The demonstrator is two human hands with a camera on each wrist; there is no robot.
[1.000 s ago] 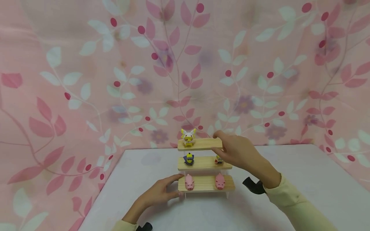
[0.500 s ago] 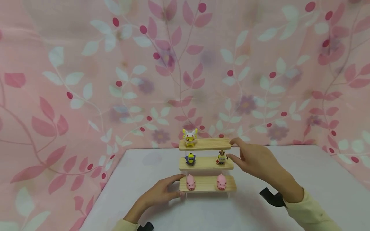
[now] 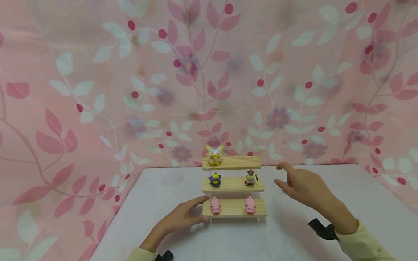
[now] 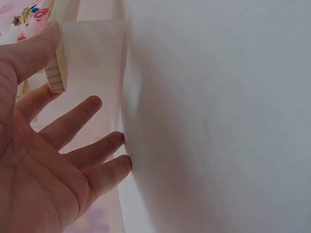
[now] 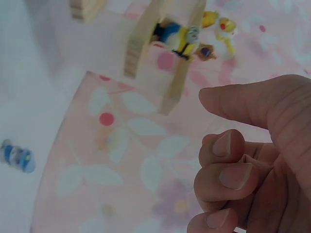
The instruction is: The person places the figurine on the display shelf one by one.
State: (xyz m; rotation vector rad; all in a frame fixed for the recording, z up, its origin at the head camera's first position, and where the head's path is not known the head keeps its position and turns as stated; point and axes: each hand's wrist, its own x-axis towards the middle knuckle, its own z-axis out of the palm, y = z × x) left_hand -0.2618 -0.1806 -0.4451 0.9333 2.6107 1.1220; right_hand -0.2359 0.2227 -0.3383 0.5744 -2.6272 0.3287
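A three-tier wooden display shelf [image 3: 232, 209] stands on the table in the head view. My left hand [image 3: 181, 218] holds the left end of its lowest board between thumb and index finger, the other fingers spread below. My right hand [image 3: 310, 186] hovers right of the shelf, fingers loosely bent around nothing. Two pink pig figures [image 3: 250, 206] occupy the bottom board. The middle board bears a caped yellow figure [image 3: 215, 179] and a crowned yellow figure [image 3: 250, 178]. On the top board's left end sits a white-and-yellow figure [image 3: 214, 156]. The right wrist view shows a small blue figure [image 5: 18, 156] on the table.
A white-covered table [image 3: 156, 192] carries everything. Behind it hangs a pink leaf-patterned cloth [image 3: 209, 72]. The shelf has clear side supports [image 4: 95, 53] under its boards.
My right hand has left the top board's right end and moved to the right, away from the shelf. My left hand keeps its hold on the lowest board.
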